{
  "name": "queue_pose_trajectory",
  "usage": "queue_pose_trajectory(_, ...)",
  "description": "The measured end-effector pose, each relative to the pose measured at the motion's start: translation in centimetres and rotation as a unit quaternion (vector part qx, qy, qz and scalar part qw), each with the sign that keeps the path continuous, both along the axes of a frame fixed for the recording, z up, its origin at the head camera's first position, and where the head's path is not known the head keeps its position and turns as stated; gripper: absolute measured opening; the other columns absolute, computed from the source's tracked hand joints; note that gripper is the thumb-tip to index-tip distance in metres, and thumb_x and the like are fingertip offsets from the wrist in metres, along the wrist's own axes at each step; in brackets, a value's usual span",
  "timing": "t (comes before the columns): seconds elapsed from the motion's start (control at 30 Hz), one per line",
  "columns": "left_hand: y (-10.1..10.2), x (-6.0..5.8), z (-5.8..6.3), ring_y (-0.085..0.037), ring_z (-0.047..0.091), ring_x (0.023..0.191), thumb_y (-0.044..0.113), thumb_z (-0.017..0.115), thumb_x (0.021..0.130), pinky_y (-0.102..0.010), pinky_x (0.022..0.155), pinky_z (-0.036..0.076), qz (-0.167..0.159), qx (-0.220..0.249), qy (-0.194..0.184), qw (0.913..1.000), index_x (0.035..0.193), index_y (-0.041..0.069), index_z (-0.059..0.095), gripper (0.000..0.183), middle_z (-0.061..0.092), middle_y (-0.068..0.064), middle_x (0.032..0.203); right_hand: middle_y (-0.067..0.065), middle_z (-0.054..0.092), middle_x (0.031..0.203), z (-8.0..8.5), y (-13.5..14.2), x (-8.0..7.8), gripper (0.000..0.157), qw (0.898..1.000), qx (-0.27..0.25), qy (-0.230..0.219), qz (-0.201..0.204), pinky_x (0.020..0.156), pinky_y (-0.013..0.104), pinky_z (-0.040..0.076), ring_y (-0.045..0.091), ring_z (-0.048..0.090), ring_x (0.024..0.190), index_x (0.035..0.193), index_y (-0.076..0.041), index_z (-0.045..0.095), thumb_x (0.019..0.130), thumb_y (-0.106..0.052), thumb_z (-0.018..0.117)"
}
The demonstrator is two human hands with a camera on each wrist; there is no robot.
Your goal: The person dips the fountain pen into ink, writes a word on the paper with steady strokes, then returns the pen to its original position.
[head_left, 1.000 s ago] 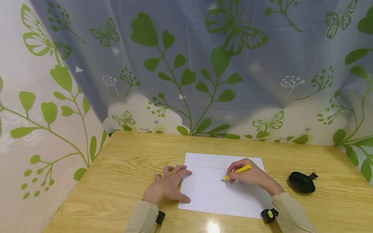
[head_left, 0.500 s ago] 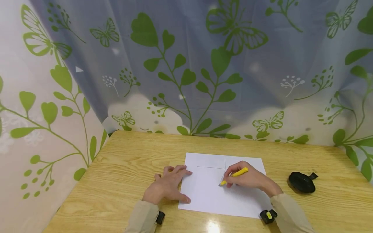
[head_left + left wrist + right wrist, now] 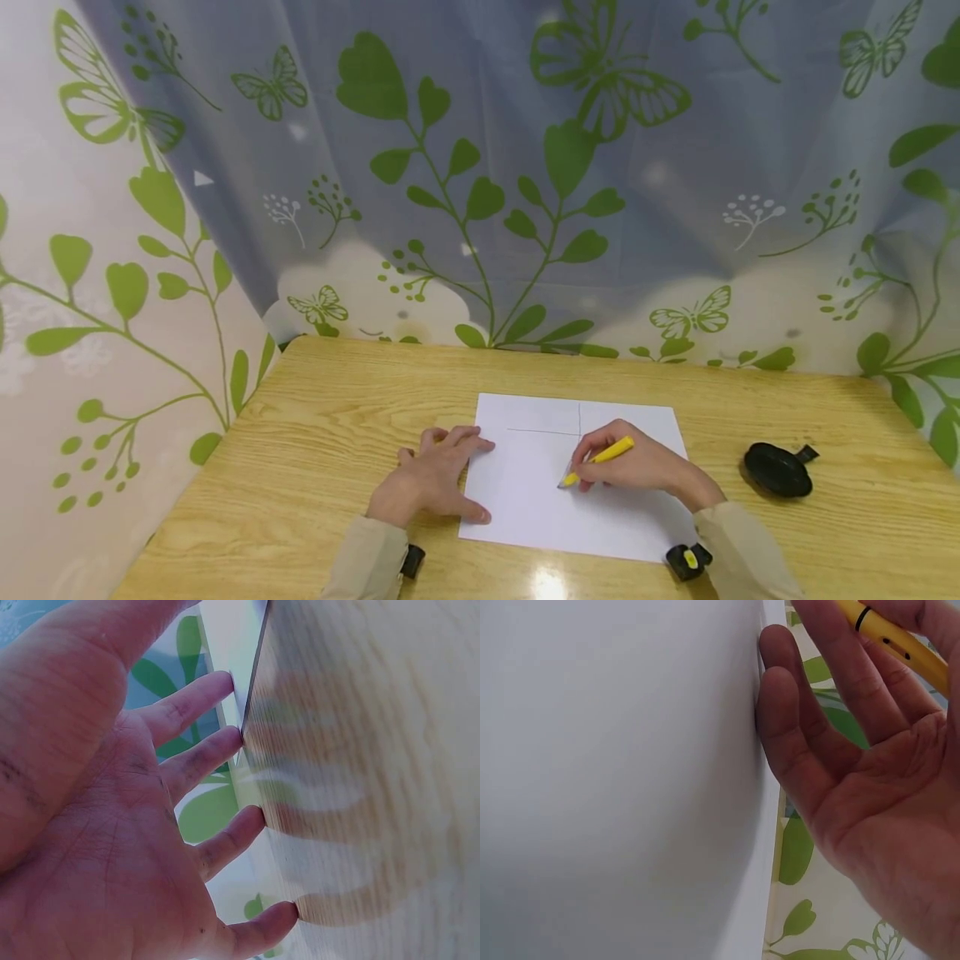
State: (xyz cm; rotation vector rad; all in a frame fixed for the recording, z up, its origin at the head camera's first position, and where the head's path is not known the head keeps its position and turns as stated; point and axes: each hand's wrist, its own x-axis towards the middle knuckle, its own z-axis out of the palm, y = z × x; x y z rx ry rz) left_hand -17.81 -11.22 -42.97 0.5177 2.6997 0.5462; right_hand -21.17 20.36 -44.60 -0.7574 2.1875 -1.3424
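Note:
A white sheet of paper (image 3: 517, 500) lies on the wooden table, marked with a thin horizontal line and a vertical line crossing near its top. My right hand (image 3: 630, 458) pinches a yellow pen (image 3: 613, 451), its tip on the paper near the middle at the lower end of a slanted stroke. In the right wrist view the pen's yellow barrel (image 3: 892, 639) runs between thumb and fingers, while two other fingertips rest at the paper. Spread fingers of my left hand (image 3: 431, 479) rest at the paper's left edge, some on the sheet and some on the wood.
Right of the paper sits a small black pan-shaped dish (image 3: 777, 470) with a short handle. The wooden table (image 3: 337, 400) ends at a curtain (image 3: 660, 217) printed with green leaves and butterflies. Black camera mounts (image 3: 686, 560) are on both wrists.
My right hand has drawn the pen down and slightly left across the paper, with a slanted line trailing from the crossing. The left hand has stayed in place.

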Motion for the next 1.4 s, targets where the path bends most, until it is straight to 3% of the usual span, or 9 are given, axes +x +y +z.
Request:
queue_pose_trajectory(0.37,-0.1,0.1,-0.1,-0.042,0.027,0.146,0.046,0.089,0.076,-0.078,0.103,0.029,0.000,0.002,-0.001,1.0000,0.149,0.027,0.049,0.085,0.033,0.002,0.165,0.020,0.077,0.084,0.0,-0.8,0.4,0.013,0.999,-0.008,-0.008,0.030,0.058,0.018,0.047,0.000,0.053,0.060,0.097,-0.001,0.076,0.095,-0.012,0.068)
queue_pose_trajectory(0.83,-0.1,0.1,-0.1,-0.042,0.027,0.146,0.046,0.088,0.076,-0.078,0.102,0.028,-0.001,0.001,-0.004,1.0000,0.149,0.027,0.049,0.085,0.033,0.002,0.165,0.021,0.077,0.086,-0.1,-1.9,1.0,0.012,0.998,-0.023,-0.014,0.053,0.065,0.021,0.053,0.012,0.072,0.073,0.096,0.000,0.076,0.094,-0.011,0.070)
queue_pose_trajectory(1.07,0.0,0.0,0.1,-0.042,0.027,0.146,0.047,0.088,0.076,-0.077,0.102,0.029,0.000,-0.002,0.000,1.0000,0.148,0.027,0.049,0.085,0.034,0.002,0.164,0.022,0.077,0.084,-0.1,-2.3,1.2,0.012,0.998,-0.025,-0.007,0.064,0.062,0.017,0.049,0.005,0.063,0.066,0.095,-0.001,0.076,0.094,-0.011,0.070)
queue_pose_trajectory(1.4,-0.1,0.0,0.0,-0.043,0.027,0.146,0.047,0.088,0.076,-0.077,0.102,0.030,0.000,0.002,-0.001,1.0000,0.148,0.027,0.049,0.085,0.034,0.002,0.164,0.026,0.076,0.085,-0.1,-2.9,1.5,0.013,0.996,-0.043,-0.015,0.082,0.063,0.017,0.050,0.003,0.063,0.066,0.096,0.002,0.075,0.094,-0.010,0.069)
